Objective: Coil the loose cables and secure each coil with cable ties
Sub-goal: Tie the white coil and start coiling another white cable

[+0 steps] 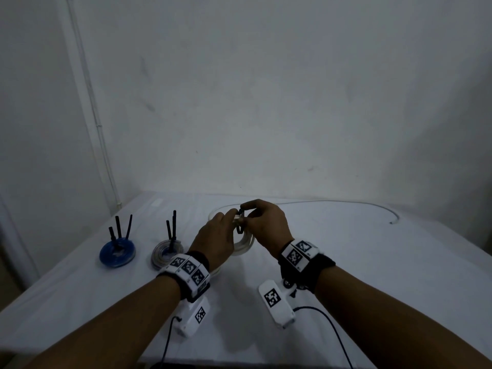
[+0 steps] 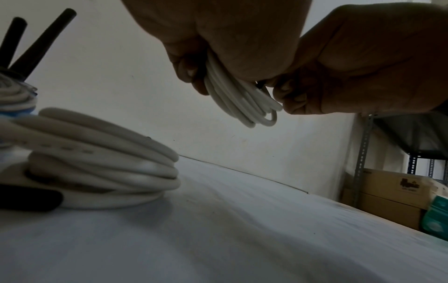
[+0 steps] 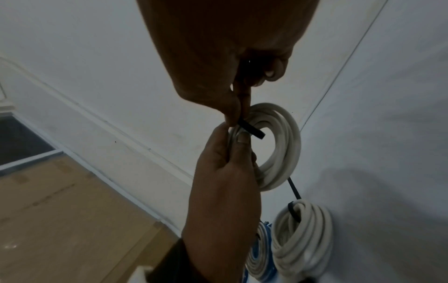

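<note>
White cable is wound into a round coil (image 3: 278, 145), and the person is holding it up between both hands, just above the worktop (image 1: 346, 262) and right in front of them. The ring is standing on its edge, with its open middle facing sideways in the right wrist view. A thin black cable tie (image 3: 251, 130) is crossing the top part of the ring, poking through the hole. The left hand (image 1: 215, 238) is curling its fingers and thumb around the bundled strands and squeezing them together. The right hand (image 1: 266, 225) is pinching the tie just above that spot, thumb against fingers. Both hands are touching each other at the top of the ring, so neither is nearer; the tie is sitting right where they meet. I think the person is closing the tie around the strands, and the next pull probably has to go away from the ring, across the strands, while the left hand keeps the loops from sliding apart. I cannot tell if the tie's tail is already through its little lock. Off to the left on the worktop, a blue coil (image 1: 117, 253) and a grey coil (image 1: 167, 253) are lying flat with black tie tails sticking up. One more loose white cable (image 1: 346, 202) is lying along the far side of the worktop.
</note>
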